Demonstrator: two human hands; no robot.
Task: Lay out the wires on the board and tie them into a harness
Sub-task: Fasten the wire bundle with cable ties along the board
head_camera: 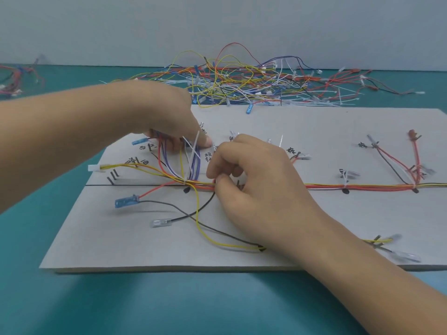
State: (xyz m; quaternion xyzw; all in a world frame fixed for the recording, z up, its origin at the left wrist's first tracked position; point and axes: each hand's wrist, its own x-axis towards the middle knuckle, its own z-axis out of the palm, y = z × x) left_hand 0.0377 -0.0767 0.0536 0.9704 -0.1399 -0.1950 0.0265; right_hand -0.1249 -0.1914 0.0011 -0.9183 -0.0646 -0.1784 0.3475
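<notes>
On the board (145, 238), the right hand (256, 189) pinches the wire bundle (362, 187); the left hand (167, 110) apparently grips the purple wires (196, 163).

Teal table (217, 305) under grey board (145, 250), loose wire heap (242, 81) behind, small bundle (14, 81) far left.

Your board (314, 226) is pale grey, crossed by a black line (135, 185) and black handwritten marks. The bundle (362, 187) along that line runs red, orange, yellow and white. Beside it you have purple wires (196, 163) and a white cable tie (192, 151). One plug (125, 201) is blue, and your table (169, 305) is teal
</notes>
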